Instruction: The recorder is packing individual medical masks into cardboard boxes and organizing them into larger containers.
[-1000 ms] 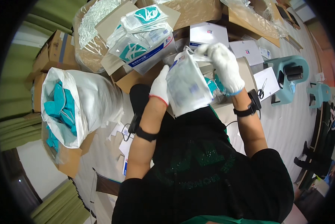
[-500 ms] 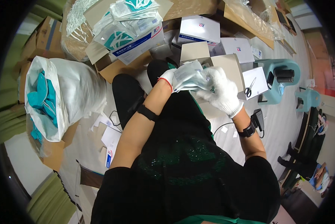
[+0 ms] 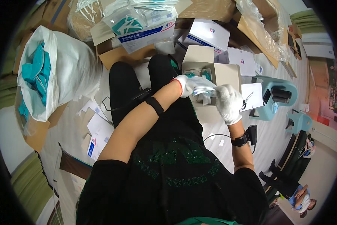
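Note:
Both my hands wear white knit gloves. Between them is a small bundle of clear plastic packets point(image 3: 203, 86) with white and teal contents, likely face masks. My left hand point(image 3: 185, 85) is closed on the bundle's left end. At the right end, my right hand point(image 3: 227, 102) grips it with bent fingers. The bundle is held over an open white carton point(image 3: 228, 74) with its flaps folded out. Some teal and clear packets show inside that carton, partly hidden by my hands and the bundle.
On my left stands a white woven sack point(image 3: 74, 67) of teal masks. Ahead, a printed carton point(image 3: 149, 39) overflows with packaged masks. Closed white boxes point(image 3: 209, 33) sit to its right. Scissors point(image 3: 247, 100) lie on a white box beside a teal stool point(image 3: 275, 108). A person point(image 3: 300, 197) sits far right.
My view has shifted. The bundle has moved nearer the open carton and tilted flatter, still in both hands. More of the carton's inside shows now.

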{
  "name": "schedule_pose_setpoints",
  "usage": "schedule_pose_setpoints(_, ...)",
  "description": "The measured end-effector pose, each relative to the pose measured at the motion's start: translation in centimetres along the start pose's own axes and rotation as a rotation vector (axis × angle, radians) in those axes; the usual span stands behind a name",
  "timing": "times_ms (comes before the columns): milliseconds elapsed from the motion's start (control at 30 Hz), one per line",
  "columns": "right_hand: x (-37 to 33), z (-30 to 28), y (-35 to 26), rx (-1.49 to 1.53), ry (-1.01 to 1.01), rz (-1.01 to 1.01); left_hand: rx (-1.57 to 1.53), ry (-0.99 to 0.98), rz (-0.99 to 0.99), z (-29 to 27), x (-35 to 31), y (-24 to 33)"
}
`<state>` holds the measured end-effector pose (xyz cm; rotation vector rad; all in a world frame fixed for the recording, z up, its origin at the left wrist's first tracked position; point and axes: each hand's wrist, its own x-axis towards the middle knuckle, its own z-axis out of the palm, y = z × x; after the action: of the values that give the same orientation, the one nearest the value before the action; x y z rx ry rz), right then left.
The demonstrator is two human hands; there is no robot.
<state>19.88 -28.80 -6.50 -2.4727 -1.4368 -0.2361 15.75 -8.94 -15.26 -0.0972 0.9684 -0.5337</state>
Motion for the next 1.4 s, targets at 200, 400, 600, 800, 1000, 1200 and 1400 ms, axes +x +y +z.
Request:
schedule_pose_setpoints(200, -1.7, 6.3, 3.6, -0.435, -0.133, 0.362, 0.105, 0.231, 0.211, -2.2, 2.8, -0.2)
schedule_pose_setpoints(400, -4.9, 13.0, 9.7, -0.260, -0.194, 0.369, 0.236, 0.049, 0.136, -4.6, 3.8, 0.0)
schedule_pose_setpoints(600, -3.7, 10.9, 9.1, -0.260, -0.188, 0.535, 0.241, 0.020, 0.156, -5.6, 3.2, 0.1)
schedule_pose_setpoints(800, -1.7, 3.3, 8.7, -0.286, -0.092, 0.657, 0.308, -0.012, 0.191, -5.7, 2.5, 0.1)
schedule_pose_setpoints(1000, -2.7, 0.7, 9.6, 0.072, 0.297, 0.710, 0.345, 0.004, 0.212, -5.4, 2.9, -0.1)
schedule_pose_setpoints(1200, -4.4, 3.9, 10.1, 0.013, 0.090, 0.678, 0.398, -0.007, 0.254, -4.8, 2.2, -1.0)
schedule_pose_setpoints(1400, -5.1, 2.3, 12.8, 1.221, 0.259, 1.110, 0.405, -0.038, 0.325, -5.5, 2.8, -0.9)
